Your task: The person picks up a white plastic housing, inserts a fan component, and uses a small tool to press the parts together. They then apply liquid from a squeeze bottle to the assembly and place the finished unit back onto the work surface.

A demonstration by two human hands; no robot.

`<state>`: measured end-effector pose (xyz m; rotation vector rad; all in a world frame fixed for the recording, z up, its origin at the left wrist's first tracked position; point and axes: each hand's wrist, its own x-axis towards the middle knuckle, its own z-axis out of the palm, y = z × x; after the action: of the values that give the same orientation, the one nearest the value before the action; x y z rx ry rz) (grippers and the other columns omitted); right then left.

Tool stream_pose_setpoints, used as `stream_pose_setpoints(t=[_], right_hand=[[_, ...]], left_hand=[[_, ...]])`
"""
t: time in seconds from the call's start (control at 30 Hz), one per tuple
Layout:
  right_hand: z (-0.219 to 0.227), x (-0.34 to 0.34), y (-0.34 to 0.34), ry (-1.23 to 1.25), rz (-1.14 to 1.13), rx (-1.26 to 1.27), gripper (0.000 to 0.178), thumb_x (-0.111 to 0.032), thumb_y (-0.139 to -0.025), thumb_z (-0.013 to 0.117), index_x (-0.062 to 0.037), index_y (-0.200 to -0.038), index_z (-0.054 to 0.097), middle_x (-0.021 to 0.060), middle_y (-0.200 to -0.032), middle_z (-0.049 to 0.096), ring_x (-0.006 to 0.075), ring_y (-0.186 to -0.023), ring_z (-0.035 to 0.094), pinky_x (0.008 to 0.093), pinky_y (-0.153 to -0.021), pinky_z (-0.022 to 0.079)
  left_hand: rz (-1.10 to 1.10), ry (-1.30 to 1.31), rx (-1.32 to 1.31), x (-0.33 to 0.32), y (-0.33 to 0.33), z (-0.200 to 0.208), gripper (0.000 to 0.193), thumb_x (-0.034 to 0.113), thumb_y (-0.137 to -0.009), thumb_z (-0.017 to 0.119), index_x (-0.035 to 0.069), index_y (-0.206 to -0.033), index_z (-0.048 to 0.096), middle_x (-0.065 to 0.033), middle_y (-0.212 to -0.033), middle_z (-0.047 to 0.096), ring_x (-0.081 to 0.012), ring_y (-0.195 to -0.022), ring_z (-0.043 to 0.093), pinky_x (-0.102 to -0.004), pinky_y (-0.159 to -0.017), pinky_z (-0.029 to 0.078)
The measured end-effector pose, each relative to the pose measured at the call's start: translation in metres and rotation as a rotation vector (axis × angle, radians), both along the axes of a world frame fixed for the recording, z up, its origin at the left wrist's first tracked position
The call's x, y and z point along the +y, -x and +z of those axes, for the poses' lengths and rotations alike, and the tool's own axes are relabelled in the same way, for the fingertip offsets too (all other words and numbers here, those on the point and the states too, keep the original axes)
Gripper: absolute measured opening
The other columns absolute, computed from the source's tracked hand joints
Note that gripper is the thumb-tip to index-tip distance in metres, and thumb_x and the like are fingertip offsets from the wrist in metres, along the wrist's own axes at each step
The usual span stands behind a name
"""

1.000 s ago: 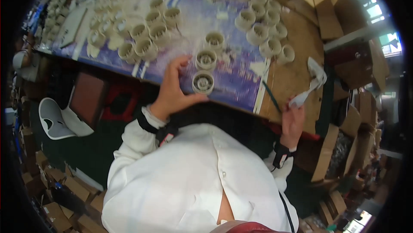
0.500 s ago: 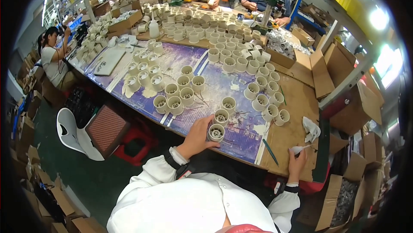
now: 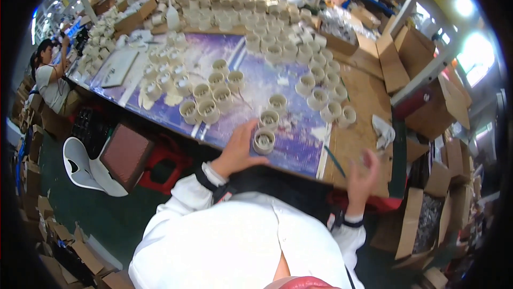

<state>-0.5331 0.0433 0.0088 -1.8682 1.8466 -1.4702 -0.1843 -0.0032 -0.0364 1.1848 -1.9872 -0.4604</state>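
My left hand (image 3: 238, 150) curls round the nearest white round cup (image 3: 264, 141), thumb at its near side and fingers along its left. This cup stands on the purple-printed table cover near the front edge, with small metal parts inside. Two similar cups, the nearer cup (image 3: 269, 119) and the farther cup (image 3: 277, 103), stand in line behind it. Over the brown board at the right, my right hand (image 3: 363, 179) is raised and smeared by motion. Whether it holds anything does not show. A dark green pen-like stick (image 3: 335, 161) lies just left of it.
More white cups (image 3: 208, 110) stand left of centre, and others (image 3: 319, 97) at the right. A crumpled white cloth (image 3: 383, 132) lies by the right edge. A white squeeze bottle (image 3: 172, 17) stands at the back. Co-workers sit across the table and at far left.
The view has shifted, so the table sits higher. My right hand has lifted from the board's front edge; the small white pointed thing it held can no longer be made out. My left hand stays at the cup.
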Motion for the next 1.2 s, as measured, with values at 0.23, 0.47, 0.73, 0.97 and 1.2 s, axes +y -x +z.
stream_pose_setpoints(t=[0.23,0.47,0.73,0.97,1.2], right_hand=[[0.046,-0.107,-0.084,-0.223,0.724,0.289,0.093,-0.016,-0.07,0.083,-0.0015,-0.145,0.03,0.0217,-0.133,0.052,0.0318,-0.121,0.053,0.0389,-0.101,0.042],[0.004,-0.142,-0.123,-0.244,0.906,0.512,0.122,-0.031,-0.061,0.089,0.0022,-0.15,0.012,0.0279,-0.139,0.045,0.0421,-0.128,0.045,0.0422,-0.106,0.038],[-0.013,-0.163,-0.169,-0.289,0.89,0.506,0.129,-0.033,-0.061,0.089,0.0058,-0.15,0.004,0.03,-0.138,0.044,0.0442,-0.126,0.046,0.0434,-0.106,0.037],[-0.019,-0.205,-0.211,-0.272,0.952,0.463,0.131,-0.034,-0.062,0.089,0.0087,-0.149,0.001,0.0317,-0.139,0.042,0.0448,-0.127,0.044,0.0436,-0.106,0.036],[-0.018,-0.218,-0.206,-0.177,0.909,0.695,0.133,-0.028,-0.058,0.089,0.0049,-0.15,0.0,0.031,-0.143,0.037,0.046,-0.13,0.041,0.0446,-0.109,0.033]], left_hand=[[-0.013,0.049,-0.031,-0.002,0.0,0.004,0.102,0.026,-0.061,0.088,0.0,-0.142,0.03,-0.0228,-0.139,0.041,-0.0428,-0.125,0.042,-0.0463,-0.106,0.034],[0.039,0.08,0.021,0.003,0.004,-0.003,0.094,0.017,-0.067,0.083,0.0,-0.142,0.03,-0.0225,-0.136,0.043,-0.0427,-0.124,0.043,-0.0465,-0.105,0.035],[0.247,0.196,-0.014,0.001,-0.013,-0.007,0.077,0.005,-0.075,0.071,-0.001,-0.141,0.033,-0.0233,-0.138,0.043,-0.0425,-0.122,0.044,-0.0469,-0.104,0.036],[0.406,0.243,-0.101,-0.013,-0.031,-0.015,0.067,0.004,-0.077,0.065,0.0,-0.139,0.038,-0.0226,-0.14,0.041,-0.0422,-0.122,0.043,-0.0461,-0.105,0.037],[0.386,0.334,-0.119,0.008,-0.037,0.033,0.066,0.005,-0.078,0.066,0.002,-0.138,0.04,-0.0217,-0.14,0.042,-0.0423,-0.12,0.045,-0.0441,-0.102,0.039]])
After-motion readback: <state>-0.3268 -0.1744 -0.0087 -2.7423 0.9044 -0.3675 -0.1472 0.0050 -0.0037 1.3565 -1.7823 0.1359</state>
